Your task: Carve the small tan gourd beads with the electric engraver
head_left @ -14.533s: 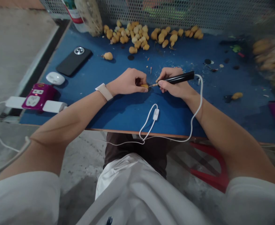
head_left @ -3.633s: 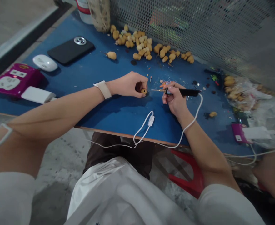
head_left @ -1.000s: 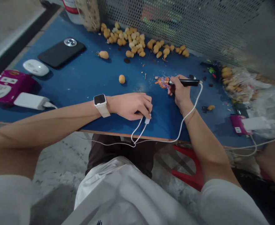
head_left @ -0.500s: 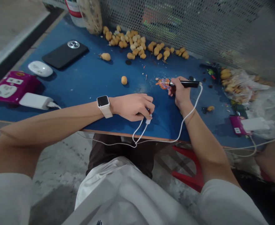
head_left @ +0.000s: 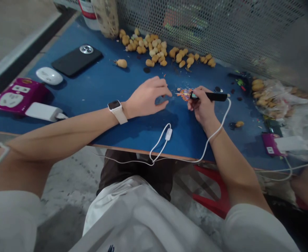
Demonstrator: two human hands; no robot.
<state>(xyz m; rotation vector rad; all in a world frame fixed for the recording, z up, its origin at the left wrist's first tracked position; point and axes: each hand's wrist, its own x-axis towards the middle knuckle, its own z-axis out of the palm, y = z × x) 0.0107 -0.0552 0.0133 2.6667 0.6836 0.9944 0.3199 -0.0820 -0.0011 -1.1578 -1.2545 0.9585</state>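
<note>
My left hand (head_left: 151, 96) hovers over the blue table with thumb and fingers apart and nothing visible between them. The lone round gourd near it is now hidden behind this hand. My right hand (head_left: 202, 105) grips a black pen-like electric tool (head_left: 217, 96), its thin metal tip pointing left over a small heap of orange and purple bits (head_left: 184, 94). From the tool's back end runs a white cable (head_left: 223, 120). An inline switch (head_left: 168, 134) on that cable lies near the table's front edge, below my left hand.
Small tan gourds (head_left: 154, 47) line the back by a perforated metal panel (head_left: 222, 31). At left are a black phone (head_left: 76, 60), a white oval case (head_left: 49, 76) and a purple power socket (head_left: 19, 96). Plastic bags (head_left: 298, 108) and another purple socket (head_left: 272, 144) occupy the right.
My left hand has let go of the cable switch and moved up over the spot where the lone gourd lay. My right hand still holds the tool in nearly the same place.
</note>
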